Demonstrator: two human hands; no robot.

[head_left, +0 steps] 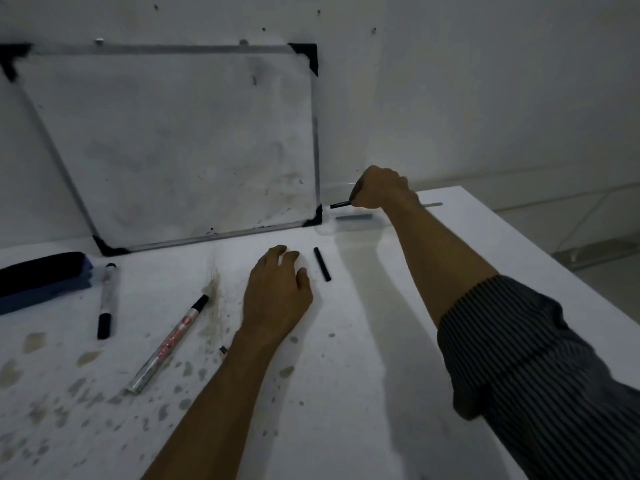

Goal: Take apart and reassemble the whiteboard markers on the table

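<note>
My right hand (pixel 379 188) reaches to the far side of the table and is closed around a small black marker part (pixel 340 204) whose tip sticks out to the left. My left hand (pixel 277 292) rests palm down on the table with something white partly showing under its fingers. A black ink stick (pixel 322 264) lies just right of that hand. A silver marker with red print (pixel 169 344) lies uncapped at the left of centre. Another marker with a black cap (pixel 106 299) lies further left. A tiny dark piece (pixel 223 349) sits by my left wrist.
A whiteboard (pixel 173 143) leans against the wall at the back. A dark blue eraser (pixel 41 278) lies at the far left. A clear flat tray (pixel 353 221) with a grey stick sits below my right hand. The stained white table (pixel 346 375) ends at the right.
</note>
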